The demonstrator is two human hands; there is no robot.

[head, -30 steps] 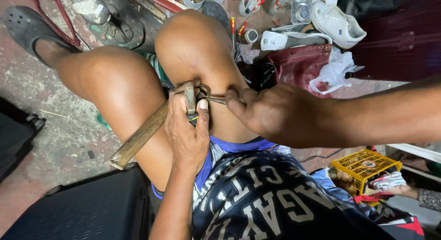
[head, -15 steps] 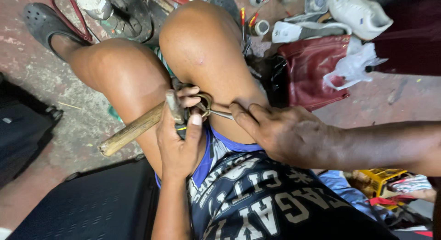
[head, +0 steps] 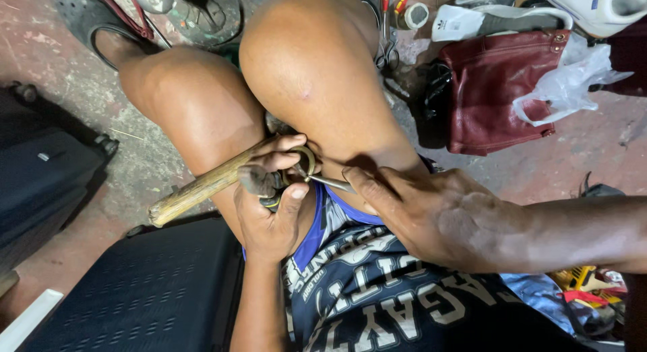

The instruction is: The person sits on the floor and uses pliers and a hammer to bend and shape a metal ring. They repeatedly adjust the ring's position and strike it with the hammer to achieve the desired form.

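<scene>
My left hand (head: 269,203) grips the head of a hammer (head: 256,180) whose wooden handle (head: 202,189) points left across my thigh. The same hand's fingers pinch a small metal ring (head: 306,160) against the hammer head, between my knees. My right hand (head: 438,217) comes in from the right and holds a thin metal tool (head: 330,183) with its tip at the ring. Both hands rest in my lap above dark printed shorts (head: 377,298).
A dark red leather bag (head: 499,89) and a crumpled clear plastic bag (head: 573,82) lie on the floor at the right. A white shoe (head: 600,5), screwdrivers (head: 391,1) and a roll of tape (head: 416,15) lie beyond the knees. A black case (head: 135,291) is at the lower left.
The view has closed in on my lap. My left hand shifted the ring lower against the hammer head, and my right hand moved its tool tip up to the ring.
</scene>
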